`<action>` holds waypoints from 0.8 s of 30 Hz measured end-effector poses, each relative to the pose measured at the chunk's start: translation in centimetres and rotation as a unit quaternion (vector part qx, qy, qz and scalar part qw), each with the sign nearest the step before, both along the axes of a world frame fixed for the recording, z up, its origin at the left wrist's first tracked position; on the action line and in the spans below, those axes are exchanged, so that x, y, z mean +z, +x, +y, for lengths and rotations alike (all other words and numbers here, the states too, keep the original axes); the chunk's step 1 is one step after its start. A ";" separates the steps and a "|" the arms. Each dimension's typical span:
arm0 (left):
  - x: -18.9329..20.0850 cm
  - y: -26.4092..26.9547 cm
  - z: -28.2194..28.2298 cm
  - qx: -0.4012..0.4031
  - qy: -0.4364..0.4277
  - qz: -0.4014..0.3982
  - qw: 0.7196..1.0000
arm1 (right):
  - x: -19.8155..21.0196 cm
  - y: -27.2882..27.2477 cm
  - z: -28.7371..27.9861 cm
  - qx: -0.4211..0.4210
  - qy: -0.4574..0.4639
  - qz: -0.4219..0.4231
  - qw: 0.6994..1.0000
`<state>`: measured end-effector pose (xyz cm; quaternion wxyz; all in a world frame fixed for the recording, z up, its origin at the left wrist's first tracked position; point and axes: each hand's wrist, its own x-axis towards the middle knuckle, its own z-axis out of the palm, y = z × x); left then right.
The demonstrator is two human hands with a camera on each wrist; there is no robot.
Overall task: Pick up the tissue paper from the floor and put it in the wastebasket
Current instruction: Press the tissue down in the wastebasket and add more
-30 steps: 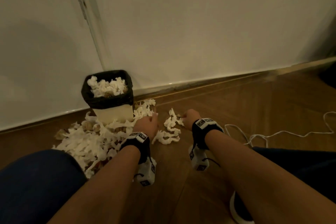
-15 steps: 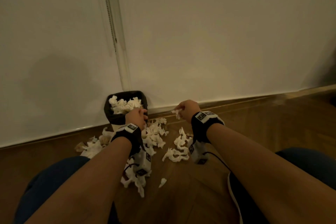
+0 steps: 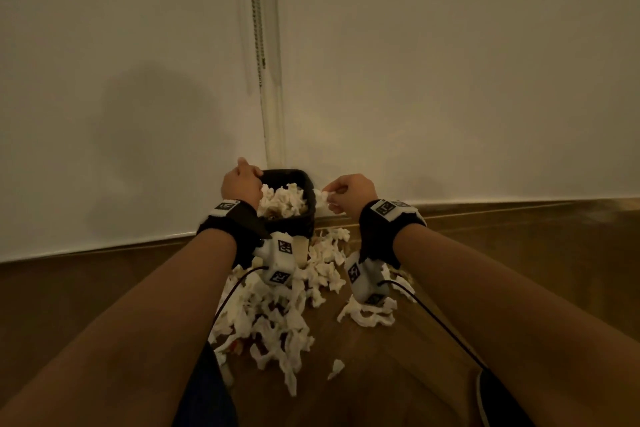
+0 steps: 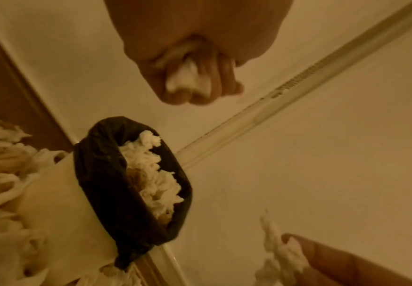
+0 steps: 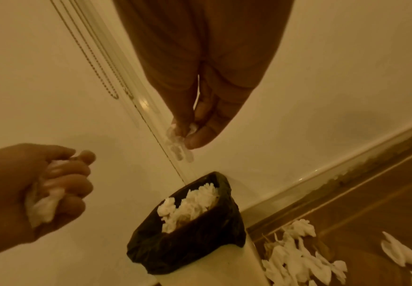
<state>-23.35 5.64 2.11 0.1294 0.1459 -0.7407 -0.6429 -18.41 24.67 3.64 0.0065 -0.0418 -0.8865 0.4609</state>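
A small wastebasket [image 3: 294, 222] with a black liner stands against the white wall, heaped with white tissue paper [image 3: 284, 199]. My left hand [image 3: 242, 180] hovers over its left rim, fist curled around a wad of tissue [image 4: 185, 79]. At the basket's right rim my right hand [image 3: 349, 192] pinches a small tissue scrap [image 3: 322, 196] between thumb and fingers [image 5: 192, 139]. Both hands also show in the right wrist view, the left hand [image 5: 40, 191] clutching its tissue above the wastebasket [image 5: 190, 238]. Many torn tissue pieces [image 3: 273, 319] lie on the wooden floor in front of the basket.
A blind's bead chain [image 3: 258, 21] hangs along the window frame behind the basket. A skirting strip [image 3: 519, 208] runs along the wall's foot. More tissue [image 3: 369, 314] lies under my right wrist. My knees sit at the lower left and right edges.
Both hands rose from the floor pile with tissue and moved up to the wastebasket's rim. The head view tilted up and closer to the wall.
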 end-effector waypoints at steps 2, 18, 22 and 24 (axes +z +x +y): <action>-1.5 -1.4 -0.8 -0.054 0.087 -0.050 0.994 | -1.4 -1.1 -0.6 0.013 0.020 -0.010 1.000; -8.1 -6.7 -0.9 -0.066 0.025 -0.072 0.995 | -7.7 -7.0 -5.1 0.109 0.114 -0.054 0.986; -7.3 -6.7 -0.8 -0.012 -0.003 -0.080 0.997 | -7.2 -6.7 -3.5 0.045 0.084 0.002 0.995; -6.3 -5.9 -0.2 0.025 -0.072 -0.044 0.996 | -6.8 -6.4 -2.2 0.002 0.069 0.032 0.997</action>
